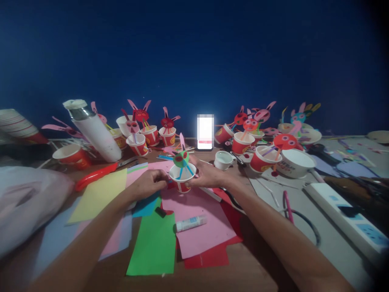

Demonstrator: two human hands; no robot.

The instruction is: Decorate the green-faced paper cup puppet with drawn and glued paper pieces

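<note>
A red and white paper cup (181, 181) stands on the pink paper in the middle of the table. A green paper rabbit face (181, 158) with one pink ear rises from it on coloured straws. My left hand (149, 181) grips the cup's left side with curled fingers. My right hand (206, 175) closes on the cup's right rim and side. Both forearms reach in from the bottom of the view.
Sheets of coloured paper (154, 243) and a glue stick (191, 223) lie in front of the cup. Several finished rabbit cups (142, 138) stand along the back, around a lit phone (205, 132). A white bottle (95, 132), red scissors (94, 176) and a power strip (346, 221) flank them.
</note>
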